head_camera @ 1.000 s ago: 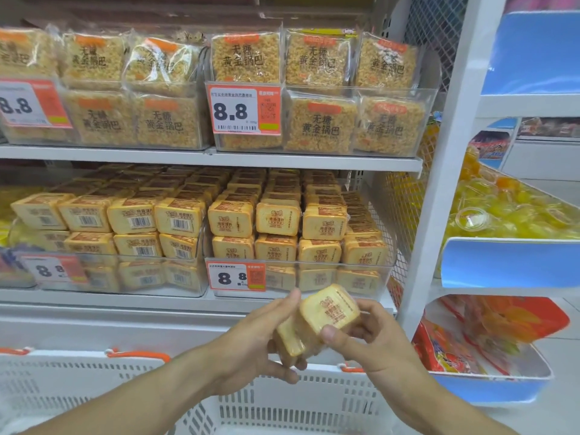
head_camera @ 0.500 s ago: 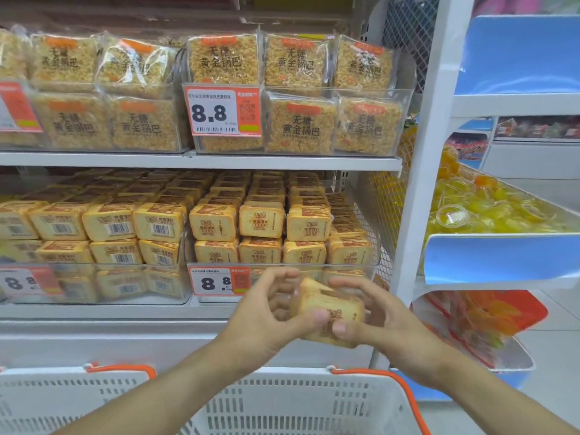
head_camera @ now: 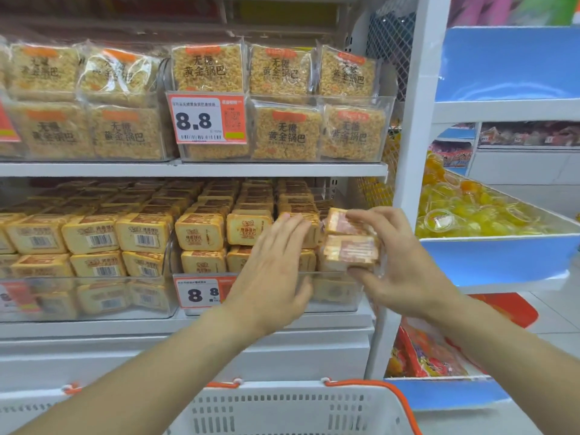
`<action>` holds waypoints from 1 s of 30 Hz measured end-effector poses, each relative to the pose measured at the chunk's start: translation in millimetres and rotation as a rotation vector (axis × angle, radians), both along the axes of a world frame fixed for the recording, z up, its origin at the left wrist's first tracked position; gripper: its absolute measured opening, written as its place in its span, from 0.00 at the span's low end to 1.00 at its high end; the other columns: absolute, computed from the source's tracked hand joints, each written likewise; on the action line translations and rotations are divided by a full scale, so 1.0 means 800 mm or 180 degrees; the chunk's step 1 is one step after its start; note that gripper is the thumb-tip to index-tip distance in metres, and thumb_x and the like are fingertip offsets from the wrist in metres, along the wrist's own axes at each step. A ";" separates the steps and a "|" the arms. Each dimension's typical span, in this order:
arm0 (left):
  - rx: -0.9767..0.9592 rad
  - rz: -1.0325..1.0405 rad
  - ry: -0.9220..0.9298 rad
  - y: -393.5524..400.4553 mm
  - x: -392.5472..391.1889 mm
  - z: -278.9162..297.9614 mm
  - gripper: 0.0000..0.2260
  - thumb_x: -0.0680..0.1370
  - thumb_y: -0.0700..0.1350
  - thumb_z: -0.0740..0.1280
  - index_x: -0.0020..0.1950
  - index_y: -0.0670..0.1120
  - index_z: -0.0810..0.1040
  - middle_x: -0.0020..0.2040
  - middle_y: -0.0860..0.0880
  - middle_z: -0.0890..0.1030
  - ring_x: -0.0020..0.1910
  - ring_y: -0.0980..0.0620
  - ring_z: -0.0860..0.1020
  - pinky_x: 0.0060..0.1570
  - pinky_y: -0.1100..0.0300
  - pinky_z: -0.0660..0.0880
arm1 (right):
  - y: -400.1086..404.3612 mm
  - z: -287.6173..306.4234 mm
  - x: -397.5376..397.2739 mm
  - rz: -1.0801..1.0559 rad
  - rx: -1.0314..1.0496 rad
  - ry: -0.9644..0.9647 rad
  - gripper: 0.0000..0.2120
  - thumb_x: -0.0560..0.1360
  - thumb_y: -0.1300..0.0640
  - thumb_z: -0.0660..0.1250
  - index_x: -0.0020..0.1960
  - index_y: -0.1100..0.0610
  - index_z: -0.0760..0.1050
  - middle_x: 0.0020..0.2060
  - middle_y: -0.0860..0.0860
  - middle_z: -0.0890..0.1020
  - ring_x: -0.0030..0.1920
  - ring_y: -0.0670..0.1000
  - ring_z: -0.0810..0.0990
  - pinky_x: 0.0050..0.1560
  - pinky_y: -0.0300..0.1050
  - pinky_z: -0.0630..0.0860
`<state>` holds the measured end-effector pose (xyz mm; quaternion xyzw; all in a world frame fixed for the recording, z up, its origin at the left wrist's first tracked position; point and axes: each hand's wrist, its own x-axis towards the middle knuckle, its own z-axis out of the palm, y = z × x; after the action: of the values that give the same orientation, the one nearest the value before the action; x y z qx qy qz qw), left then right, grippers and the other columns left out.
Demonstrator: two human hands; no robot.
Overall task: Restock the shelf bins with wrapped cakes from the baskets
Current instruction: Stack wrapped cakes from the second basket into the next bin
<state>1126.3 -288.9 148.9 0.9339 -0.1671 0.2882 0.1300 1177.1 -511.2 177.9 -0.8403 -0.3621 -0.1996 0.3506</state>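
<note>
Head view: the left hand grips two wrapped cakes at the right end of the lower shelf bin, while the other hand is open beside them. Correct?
Not quite. The head view shows the right hand gripping the two wrapped cakes at the right end of the lower shelf bin; the left hand is the open one beside them.

Above the hands, an orange-and-white price tag (head_camera: 206, 119) on the upper clear bin reads "8.8" over a barcode; its small print is too fine to read. The rice-crust packs (head_camera: 286, 133) around it carry "无糖 黄金锅巴". Just left of the left hand (head_camera: 272, 274), a lower price tag (head_camera: 201, 292) shows "8" and a partly covered "8". The wrapped cakes (head_camera: 91, 238) farther left bear barcodes; their lettering is blurred.
</note>
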 end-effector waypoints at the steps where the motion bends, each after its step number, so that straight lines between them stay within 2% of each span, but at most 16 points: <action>1: 0.0162 0.0095 0.0030 -0.003 0.012 0.005 0.35 0.79 0.50 0.63 0.82 0.44 0.52 0.83 0.47 0.52 0.82 0.50 0.44 0.80 0.52 0.42 | 0.005 0.004 0.014 -0.0093 -0.0083 0.0045 0.38 0.67 0.64 0.79 0.73 0.51 0.68 0.61 0.48 0.66 0.61 0.37 0.69 0.65 0.24 0.62; 4: 0.0448 0.0350 0.0143 -0.013 0.039 0.008 0.37 0.79 0.53 0.60 0.83 0.44 0.47 0.83 0.45 0.47 0.82 0.46 0.42 0.79 0.49 0.36 | 0.022 0.006 0.051 -0.0364 -0.0228 0.0333 0.39 0.69 0.64 0.77 0.75 0.50 0.65 0.62 0.47 0.62 0.65 0.46 0.69 0.67 0.30 0.62; 7: 0.0494 0.0501 0.0229 -0.013 0.053 -0.008 0.39 0.77 0.56 0.61 0.82 0.44 0.48 0.82 0.44 0.51 0.81 0.43 0.45 0.79 0.42 0.41 | 0.036 0.011 0.082 -0.0554 -0.0405 0.0441 0.38 0.73 0.63 0.74 0.78 0.50 0.62 0.65 0.50 0.60 0.70 0.54 0.68 0.69 0.34 0.59; 10: 0.0445 0.0534 0.0068 -0.013 0.061 -0.019 0.40 0.74 0.58 0.62 0.82 0.44 0.52 0.80 0.43 0.55 0.80 0.42 0.49 0.79 0.40 0.43 | 0.045 0.025 0.121 -0.0821 -0.0787 0.0525 0.36 0.77 0.60 0.72 0.79 0.50 0.60 0.63 0.55 0.62 0.71 0.62 0.68 0.71 0.42 0.63; 11: 0.0433 0.0519 0.0017 -0.013 0.063 -0.020 0.41 0.74 0.59 0.62 0.82 0.44 0.52 0.80 0.43 0.56 0.80 0.41 0.49 0.79 0.40 0.43 | 0.047 0.029 0.134 -0.0879 -0.0926 0.0544 0.37 0.77 0.59 0.71 0.80 0.49 0.58 0.67 0.57 0.63 0.72 0.64 0.66 0.72 0.44 0.62; 12: 0.0393 0.0499 -0.0017 -0.013 0.065 -0.022 0.41 0.74 0.59 0.62 0.81 0.44 0.52 0.80 0.43 0.56 0.80 0.42 0.49 0.79 0.41 0.43 | 0.050 0.031 0.148 -0.0888 -0.1049 0.0544 0.38 0.76 0.58 0.72 0.81 0.49 0.57 0.73 0.59 0.63 0.75 0.63 0.64 0.74 0.44 0.61; 14: 0.0318 0.0439 -0.0048 -0.010 0.067 -0.023 0.40 0.74 0.60 0.63 0.81 0.45 0.52 0.80 0.44 0.56 0.80 0.42 0.49 0.79 0.42 0.42 | 0.057 0.032 0.167 -0.0818 -0.1141 0.0543 0.40 0.75 0.57 0.73 0.81 0.48 0.57 0.77 0.58 0.63 0.76 0.60 0.65 0.74 0.43 0.62; 17: 0.0220 0.0335 -0.0066 -0.008 0.068 -0.026 0.40 0.75 0.60 0.64 0.81 0.47 0.52 0.80 0.46 0.55 0.81 0.44 0.48 0.79 0.43 0.40 | 0.063 0.027 0.180 -0.0697 -0.1014 0.0571 0.37 0.76 0.57 0.73 0.80 0.49 0.60 0.76 0.55 0.64 0.73 0.59 0.68 0.71 0.43 0.64; 20: 0.0115 0.0248 -0.0095 -0.005 0.068 -0.025 0.40 0.75 0.59 0.64 0.81 0.47 0.52 0.81 0.47 0.54 0.81 0.45 0.47 0.79 0.44 0.39 | 0.063 0.020 0.187 -0.0637 -0.0953 0.0547 0.38 0.76 0.53 0.74 0.80 0.47 0.57 0.75 0.54 0.66 0.72 0.58 0.70 0.72 0.50 0.68; 22: 0.0088 0.0225 -0.0095 -0.003 0.069 -0.026 0.39 0.75 0.59 0.64 0.81 0.48 0.51 0.81 0.48 0.53 0.81 0.46 0.46 0.79 0.45 0.38 | 0.061 0.018 0.191 -0.0684 -0.0866 0.0715 0.37 0.76 0.53 0.74 0.79 0.50 0.57 0.71 0.55 0.72 0.69 0.58 0.73 0.67 0.46 0.70; 25: 0.0037 0.0222 -0.0082 -0.006 0.067 -0.025 0.39 0.75 0.59 0.64 0.81 0.48 0.51 0.81 0.48 0.54 0.81 0.46 0.46 0.79 0.47 0.37 | 0.062 0.018 0.190 -0.0704 -0.0697 0.0880 0.34 0.78 0.54 0.72 0.77 0.55 0.59 0.67 0.57 0.75 0.68 0.57 0.74 0.60 0.38 0.66; 28: -0.0014 0.0221 -0.0049 -0.007 0.066 -0.024 0.39 0.75 0.58 0.65 0.81 0.48 0.52 0.81 0.48 0.54 0.81 0.47 0.46 0.79 0.47 0.36 | 0.065 0.020 0.189 -0.0634 -0.0679 0.1059 0.34 0.78 0.55 0.72 0.77 0.55 0.59 0.62 0.54 0.75 0.66 0.55 0.74 0.60 0.38 0.66; 30: -0.0023 0.0196 -0.0029 -0.006 0.066 -0.023 0.39 0.75 0.58 0.65 0.81 0.49 0.51 0.81 0.49 0.53 0.81 0.48 0.45 0.79 0.48 0.36 | 0.067 0.021 0.193 -0.0609 -0.0745 0.1115 0.33 0.76 0.54 0.73 0.77 0.52 0.63 0.65 0.53 0.75 0.68 0.55 0.74 0.63 0.42 0.69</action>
<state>1179.3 -294.0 130.4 0.9368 -0.1378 0.2969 0.1237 1331.4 -457.5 194.8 -0.9276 -0.2350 -0.0397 0.2878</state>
